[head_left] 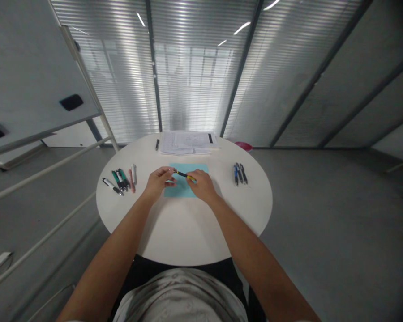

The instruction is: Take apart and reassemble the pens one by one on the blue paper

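Note:
Both hands are at a slim black and yellow pen point(182, 174), held above a light blue sheet point(179, 191) on the round white table point(184, 232). My left hand point(160, 180) pinches the pen's left end between thumb and forefinger, its other fingers curled loosely below. Around the yellow right end, my right hand point(201, 184) has its fingers closed. The pen lies nearly level, tilting down slightly to the right. Whether its left end is one piece with the rest is too small to make out.
Several green, black and white pens point(120, 179) lie at the table's left, beside a pink pen point(131, 181) and a white pen point(134, 173). Three dark pens point(241, 173) lie to the right. Printed papers point(188, 143) and a short black pen point(157, 144) are at the back.

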Tool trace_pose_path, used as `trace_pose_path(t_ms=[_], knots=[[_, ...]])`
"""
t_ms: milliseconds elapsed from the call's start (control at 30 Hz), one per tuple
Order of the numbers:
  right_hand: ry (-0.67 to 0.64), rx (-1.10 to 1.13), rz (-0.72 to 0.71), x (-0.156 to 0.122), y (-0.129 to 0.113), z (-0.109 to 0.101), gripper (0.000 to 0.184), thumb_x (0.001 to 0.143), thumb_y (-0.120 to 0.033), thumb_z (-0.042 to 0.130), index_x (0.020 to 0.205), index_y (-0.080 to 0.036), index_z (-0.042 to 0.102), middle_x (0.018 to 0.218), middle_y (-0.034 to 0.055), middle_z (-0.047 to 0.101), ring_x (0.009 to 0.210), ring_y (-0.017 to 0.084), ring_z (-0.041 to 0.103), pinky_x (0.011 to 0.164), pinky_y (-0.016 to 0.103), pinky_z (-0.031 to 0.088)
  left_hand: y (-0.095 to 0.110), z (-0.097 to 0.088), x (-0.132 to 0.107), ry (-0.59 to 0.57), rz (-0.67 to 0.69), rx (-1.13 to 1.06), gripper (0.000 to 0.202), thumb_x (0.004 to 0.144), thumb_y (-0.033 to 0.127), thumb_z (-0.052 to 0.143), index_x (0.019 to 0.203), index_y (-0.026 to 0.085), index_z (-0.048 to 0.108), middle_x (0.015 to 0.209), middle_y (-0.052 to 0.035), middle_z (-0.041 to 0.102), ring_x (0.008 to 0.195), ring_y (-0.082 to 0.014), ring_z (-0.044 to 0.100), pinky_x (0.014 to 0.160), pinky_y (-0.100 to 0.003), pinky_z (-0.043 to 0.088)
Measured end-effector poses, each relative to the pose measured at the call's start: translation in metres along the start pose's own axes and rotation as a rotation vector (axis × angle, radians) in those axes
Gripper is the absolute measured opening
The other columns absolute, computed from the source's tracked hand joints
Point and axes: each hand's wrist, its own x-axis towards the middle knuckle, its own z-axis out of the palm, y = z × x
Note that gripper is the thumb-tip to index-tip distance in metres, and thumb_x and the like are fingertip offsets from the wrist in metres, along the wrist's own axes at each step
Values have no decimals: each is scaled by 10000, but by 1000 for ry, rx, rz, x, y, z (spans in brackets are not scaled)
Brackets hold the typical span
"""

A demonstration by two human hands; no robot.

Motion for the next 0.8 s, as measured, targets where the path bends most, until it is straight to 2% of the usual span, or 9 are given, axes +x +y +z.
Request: trace_pose_path(t_ms=[133, 367, 667, 800], knots=[[7, -5, -4, -1, -1, -1, 189, 893, -253, 537, 1013, -236, 682, 934, 37, 653, 899, 183, 556, 822, 297, 372, 1, 2, -1, 12, 14, 24, 360, 673, 391, 760, 916, 145, 660, 962, -68, 660, 633, -117, 616, 556, -293, 547], [4, -63, -24, -1, -2, -3, 199, 899, -251, 531, 1031, -246, 680, 959, 43, 655, 922, 196, 543, 824, 311, 351, 1, 2, -1, 25, 21, 127, 368, 655, 389, 765, 901, 133, 669, 703, -20, 619, 618, -140, 617, 526, -276, 534], [9, -152, -71, -1, -3, -8, 211, 917, -275, 521, 1053, -258, 681, 950, 62, 648, 938, 227, 512, 834, 346, 325, -1, 0, 1, 45, 34, 165, 389, 659, 414, 762, 916, 137, 671, 706, -24, 618, 613, -139, 608, 482, -253, 516], [2, -117, -46, -1, -3, -5, 207, 921, -298, 523, 1051, -259, 680, 946, 57, 642, 924, 211, 523, 826, 328, 338, 0, 0, 0, 34, 27, 135, 387, 661, 415, 761, 912, 134, 673, 764, -37, 624, 622, -135, 603, 483, -257, 515]])
